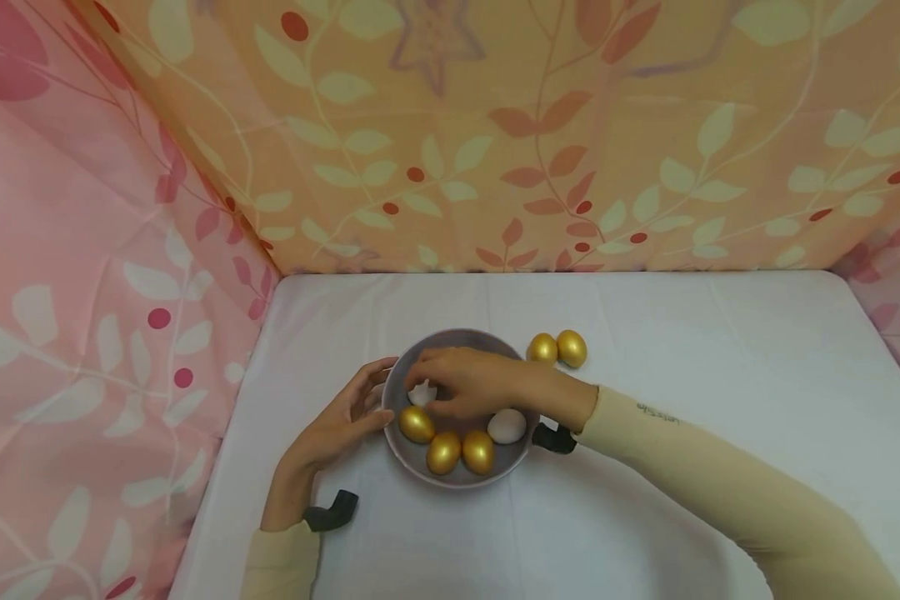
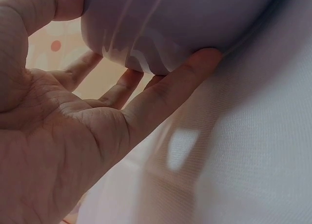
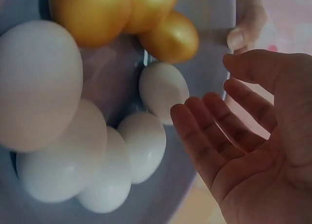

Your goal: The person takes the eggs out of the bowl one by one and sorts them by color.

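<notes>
Bowl (image 1: 457, 337), purple-grey, one: between the hands, mouth up, round, so we record no long axis.

Eggs inside, eight: five white eggs (image 3: 39, 85), around and partly under the right hand (image 1: 465, 382); three gold eggs (image 1: 443, 452), on the person's side of it.

Eggs outside, two: a gold pair (image 1: 572, 348) on the white table (image 1: 690, 333), just beyond the right wrist.

Progress: eight in, two out; we judge the work partway, with that pair untouched by either hand.

Nearest white egg (image 3: 162, 87): at the right fingertips, lying on its side, long axis slanting toward them — which end is blunter we cannot tell.

Right hand: loosely curved, grasping nothing; whether it touches that egg is unclear. Left hand (image 1: 342, 422): unclenched, thumb and fingers spread against the bowl's outer side.
</notes>
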The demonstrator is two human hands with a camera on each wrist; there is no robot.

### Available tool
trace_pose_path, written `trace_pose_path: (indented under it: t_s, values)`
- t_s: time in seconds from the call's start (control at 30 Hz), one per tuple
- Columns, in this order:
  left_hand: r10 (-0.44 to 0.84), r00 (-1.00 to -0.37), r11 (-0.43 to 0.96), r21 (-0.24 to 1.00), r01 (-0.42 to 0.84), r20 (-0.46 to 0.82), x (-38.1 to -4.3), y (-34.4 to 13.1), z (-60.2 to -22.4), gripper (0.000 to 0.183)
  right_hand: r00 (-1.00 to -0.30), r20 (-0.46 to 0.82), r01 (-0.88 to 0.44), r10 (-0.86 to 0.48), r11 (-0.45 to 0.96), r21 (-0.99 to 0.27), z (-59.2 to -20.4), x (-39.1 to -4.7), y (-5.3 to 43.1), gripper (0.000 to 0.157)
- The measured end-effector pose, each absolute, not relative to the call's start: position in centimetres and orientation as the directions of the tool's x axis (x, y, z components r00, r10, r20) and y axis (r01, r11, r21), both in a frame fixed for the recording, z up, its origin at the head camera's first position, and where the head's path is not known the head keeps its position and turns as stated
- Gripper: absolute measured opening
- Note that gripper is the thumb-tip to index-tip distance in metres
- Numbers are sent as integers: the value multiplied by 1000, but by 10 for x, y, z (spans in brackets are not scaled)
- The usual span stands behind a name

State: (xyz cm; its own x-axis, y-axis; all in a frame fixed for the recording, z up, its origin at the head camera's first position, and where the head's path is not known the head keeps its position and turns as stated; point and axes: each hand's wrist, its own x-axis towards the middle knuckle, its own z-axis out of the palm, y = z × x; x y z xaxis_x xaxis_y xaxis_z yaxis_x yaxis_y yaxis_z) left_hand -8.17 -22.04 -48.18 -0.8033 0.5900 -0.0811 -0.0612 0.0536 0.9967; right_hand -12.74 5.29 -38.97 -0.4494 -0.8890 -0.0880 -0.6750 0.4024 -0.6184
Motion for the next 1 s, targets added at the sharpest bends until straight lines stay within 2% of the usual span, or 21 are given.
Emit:
trace_pose_path:
  t_s: [0.3,0.57,1.0]
  values:
    - [597,-799,40,997,-63,-75,-80,-220,-480,72,-404,-149,-662,-902,401,-633,-396,-122,38,30]
    - [600,-797,32,998,-62,-69,-81,-220,-481,73,-407,-220,-685,-886,456,-569,-396,-119,28,24]
    - [583,-807,67,995,-69,-96,-80,-219,-478,73,-424,-229,-712,-876,479,-514,-401,-103,25,39]
